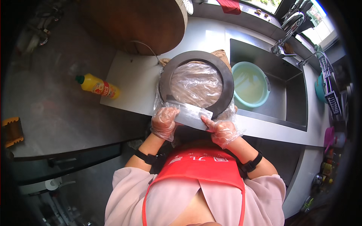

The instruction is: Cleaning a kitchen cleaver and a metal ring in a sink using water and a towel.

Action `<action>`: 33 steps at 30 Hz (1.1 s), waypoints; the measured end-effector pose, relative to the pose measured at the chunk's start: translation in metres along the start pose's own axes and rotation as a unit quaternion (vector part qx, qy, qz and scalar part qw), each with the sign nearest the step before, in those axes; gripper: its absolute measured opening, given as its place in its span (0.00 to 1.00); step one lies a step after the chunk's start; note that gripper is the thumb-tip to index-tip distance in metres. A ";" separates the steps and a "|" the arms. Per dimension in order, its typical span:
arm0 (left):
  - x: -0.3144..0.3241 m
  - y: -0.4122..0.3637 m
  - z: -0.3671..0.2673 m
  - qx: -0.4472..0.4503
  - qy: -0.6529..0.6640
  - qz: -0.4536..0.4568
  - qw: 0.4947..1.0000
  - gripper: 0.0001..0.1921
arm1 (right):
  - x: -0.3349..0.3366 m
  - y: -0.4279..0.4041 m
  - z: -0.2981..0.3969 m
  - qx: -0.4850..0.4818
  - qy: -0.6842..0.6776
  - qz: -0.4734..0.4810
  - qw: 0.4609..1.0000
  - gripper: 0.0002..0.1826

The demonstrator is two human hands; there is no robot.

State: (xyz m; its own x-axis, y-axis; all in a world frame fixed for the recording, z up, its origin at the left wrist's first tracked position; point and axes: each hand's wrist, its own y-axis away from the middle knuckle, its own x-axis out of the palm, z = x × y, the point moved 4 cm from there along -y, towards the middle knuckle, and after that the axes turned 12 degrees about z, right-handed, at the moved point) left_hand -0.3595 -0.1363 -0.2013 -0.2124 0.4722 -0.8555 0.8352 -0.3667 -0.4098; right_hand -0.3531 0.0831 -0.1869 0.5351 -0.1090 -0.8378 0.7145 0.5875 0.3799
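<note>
In gloves of thin clear plastic, my left hand [164,120] and my right hand [223,131] grip opposite ends of a flat, shiny metal plate [190,115]. The plate slants across the near edge of a thick dark ring [195,56]. Whether it touches the ring I cannot tell. Within the ring lies crinkled clear plastic film [196,83], which also hangs out at the sides. Something brownish shows through the film. Folded brown cloth [223,56] sticks out from behind the ring.
Right of the ring, a pale green basin [256,103] of cloudy liquid stands in the steel sink [294,101] below a faucet [280,49]. A yellow bottle [97,86] with a green cap is at the left. A large round wooden board [135,25] stands behind.
</note>
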 end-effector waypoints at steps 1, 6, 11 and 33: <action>0.002 0.000 -0.001 -0.006 -0.014 0.014 1.000 0.14 | 0.005 -0.005 -0.006 0.011 -0.033 0.038 0.999 0.34; 0.007 0.021 -0.030 0.012 0.023 0.008 1.000 0.17 | 0.026 0.029 -0.021 -0.088 -0.030 -0.041 0.995 0.35; 0.002 -0.003 0.002 -0.006 -0.004 0.011 1.000 0.13 | 0.011 -0.001 -0.010 -0.031 0.019 -0.018 0.999 0.35; 0.004 0.008 -0.009 -0.007 -0.003 0.000 1.000 0.16 | 0.005 0.009 -0.008 -0.015 -0.061 0.059 0.996 0.38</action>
State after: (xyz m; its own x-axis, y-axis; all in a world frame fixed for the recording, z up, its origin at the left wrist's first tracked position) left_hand -0.3488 -0.1302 -0.2047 -0.2151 0.4677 -0.8573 0.8426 -0.3548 -0.4050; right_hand -0.3475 0.0940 -0.1902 0.6667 -0.1338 -0.7332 0.6306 0.6257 0.4592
